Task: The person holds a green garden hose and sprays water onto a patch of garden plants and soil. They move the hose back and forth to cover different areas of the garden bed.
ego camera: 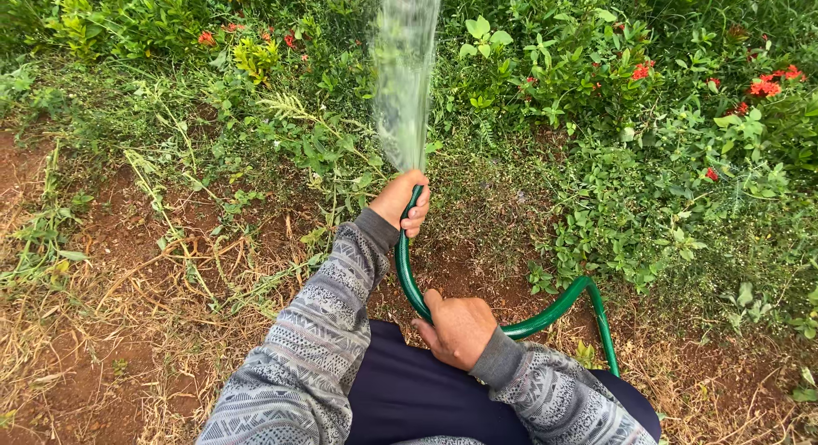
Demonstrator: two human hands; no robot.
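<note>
My left hand (404,202) is stretched forward and grips the end of a green garden hose (550,315), thumb pressed over the opening. A flat spray of water (404,79) fans upward from it over the plants. Closer to my body, my right hand (457,328) holds the same hose lower down, where it curves. From there the hose loops right and bends down toward the ground by my leg. Both arms wear grey patterned sleeves.
Green shrubs with red flowers (764,86) fill the top and right. Low weeds and ground cover (630,215) lie ahead. Bare reddish soil with dry grass (102,326) spreads on the left and near my feet.
</note>
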